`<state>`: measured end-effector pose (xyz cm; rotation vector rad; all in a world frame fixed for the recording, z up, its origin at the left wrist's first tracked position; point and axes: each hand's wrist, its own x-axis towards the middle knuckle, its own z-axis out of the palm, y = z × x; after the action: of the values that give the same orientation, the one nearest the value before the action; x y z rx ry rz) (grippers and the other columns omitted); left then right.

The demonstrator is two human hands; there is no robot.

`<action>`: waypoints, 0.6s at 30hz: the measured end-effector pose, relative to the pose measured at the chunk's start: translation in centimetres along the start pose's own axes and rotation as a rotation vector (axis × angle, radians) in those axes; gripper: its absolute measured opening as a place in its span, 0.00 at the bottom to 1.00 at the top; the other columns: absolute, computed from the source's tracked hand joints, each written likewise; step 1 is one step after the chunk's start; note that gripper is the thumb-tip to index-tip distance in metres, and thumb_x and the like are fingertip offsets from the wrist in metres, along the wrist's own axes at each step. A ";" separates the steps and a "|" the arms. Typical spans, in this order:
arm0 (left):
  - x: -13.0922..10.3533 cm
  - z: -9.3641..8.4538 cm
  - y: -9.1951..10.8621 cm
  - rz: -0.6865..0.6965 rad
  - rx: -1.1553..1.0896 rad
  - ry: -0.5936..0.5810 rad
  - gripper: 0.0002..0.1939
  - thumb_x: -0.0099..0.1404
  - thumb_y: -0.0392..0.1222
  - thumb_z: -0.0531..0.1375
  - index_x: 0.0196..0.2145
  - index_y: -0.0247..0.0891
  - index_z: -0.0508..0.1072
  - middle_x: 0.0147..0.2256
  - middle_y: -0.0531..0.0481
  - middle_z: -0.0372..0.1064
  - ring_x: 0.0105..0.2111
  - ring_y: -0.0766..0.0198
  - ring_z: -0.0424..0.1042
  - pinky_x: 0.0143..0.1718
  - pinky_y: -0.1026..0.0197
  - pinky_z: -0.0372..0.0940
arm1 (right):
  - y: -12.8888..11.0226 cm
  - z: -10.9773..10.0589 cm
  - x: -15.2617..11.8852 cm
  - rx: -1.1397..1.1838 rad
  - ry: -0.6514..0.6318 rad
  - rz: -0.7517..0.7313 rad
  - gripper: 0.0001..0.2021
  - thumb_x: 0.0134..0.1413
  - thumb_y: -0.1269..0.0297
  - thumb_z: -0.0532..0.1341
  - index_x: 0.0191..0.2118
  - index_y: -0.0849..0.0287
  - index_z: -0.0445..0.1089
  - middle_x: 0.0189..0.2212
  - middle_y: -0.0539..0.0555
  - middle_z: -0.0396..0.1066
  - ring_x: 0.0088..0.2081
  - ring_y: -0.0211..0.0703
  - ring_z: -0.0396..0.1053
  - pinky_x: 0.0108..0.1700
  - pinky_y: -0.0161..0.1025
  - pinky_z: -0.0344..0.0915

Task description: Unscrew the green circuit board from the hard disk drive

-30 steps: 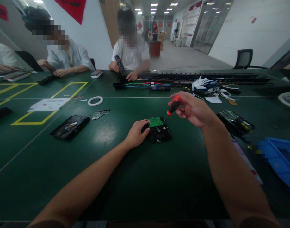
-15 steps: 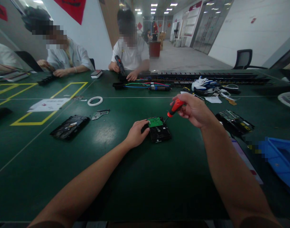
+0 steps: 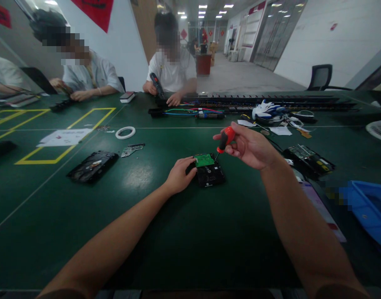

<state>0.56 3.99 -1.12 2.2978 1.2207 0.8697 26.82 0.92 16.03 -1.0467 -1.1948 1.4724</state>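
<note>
A black hard drive (image 3: 210,176) with a green circuit board (image 3: 204,160) lies on the dark green table in front of me. My left hand (image 3: 181,175) grips its left edge, thumb on the near side and fingers over the far side. In my right hand (image 3: 249,143) is a red and black screwdriver (image 3: 225,140), held tilted by its handle. Its thin shaft points down to the right edge of the green board. Whether the tip sits in a screw is too small to tell.
Left of the drive are a black casing (image 3: 93,166), a loose circuit board piece (image 3: 132,150) and a white tape ring (image 3: 125,132). At right lie another black device (image 3: 309,160) and a blue bin (image 3: 369,207). Across the table, a person (image 3: 171,70) holds a power screwdriver (image 3: 156,84).
My right hand has turned the screwdriver handle and shifted slightly left, bringing the screwdriver more upright. Its tip stays at the board's edge. My left hand and the hard drive keep their place.
</note>
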 end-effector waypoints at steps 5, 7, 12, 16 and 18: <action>0.0 0.1 -0.2 0.004 -0.001 0.004 0.22 0.76 0.44 0.61 0.65 0.41 0.74 0.65 0.41 0.72 0.67 0.48 0.69 0.70 0.38 0.64 | 0.1 -0.7 0.2 -0.004 0.018 -0.043 0.21 0.57 0.41 0.72 0.42 0.52 0.73 0.42 0.56 0.82 0.26 0.38 0.69 0.22 0.36 0.58; -0.1 0.1 -0.2 0.001 -0.001 0.006 0.22 0.76 0.44 0.61 0.65 0.42 0.74 0.65 0.41 0.72 0.67 0.48 0.69 0.70 0.38 0.65 | 0.0 -1.0 0.1 -0.028 0.050 -0.070 0.20 0.58 0.43 0.73 0.47 0.50 0.74 0.41 0.54 0.82 0.26 0.37 0.68 0.22 0.36 0.56; -0.1 -0.1 0.0 0.000 0.000 0.006 0.22 0.76 0.44 0.61 0.65 0.41 0.74 0.64 0.40 0.73 0.66 0.47 0.69 0.70 0.38 0.65 | -0.2 -1.9 -0.1 -0.163 0.134 -0.156 0.14 0.64 0.50 0.69 0.48 0.52 0.79 0.39 0.54 0.78 0.28 0.38 0.64 0.24 0.37 0.58; -0.1 -0.1 0.1 -0.007 0.006 0.004 0.21 0.76 0.44 0.61 0.64 0.41 0.74 0.65 0.40 0.72 0.66 0.47 0.69 0.70 0.38 0.65 | -0.3 -2.5 -0.1 -0.275 0.180 -0.218 0.12 0.63 0.50 0.70 0.38 0.54 0.80 0.35 0.54 0.77 0.30 0.39 0.65 0.29 0.38 0.62; -0.1 -0.1 0.1 -0.012 0.008 0.001 0.22 0.76 0.44 0.61 0.65 0.42 0.74 0.65 0.41 0.72 0.67 0.47 0.69 0.70 0.38 0.65 | -0.3 -2.6 -0.1 -0.289 0.224 -0.218 0.13 0.61 0.51 0.71 0.34 0.55 0.77 0.32 0.54 0.76 0.29 0.39 0.65 0.30 0.39 0.63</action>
<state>0.50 3.86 -0.96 2.2936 1.2395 0.8636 29.43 1.31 15.91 -1.1976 -1.3365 1.0060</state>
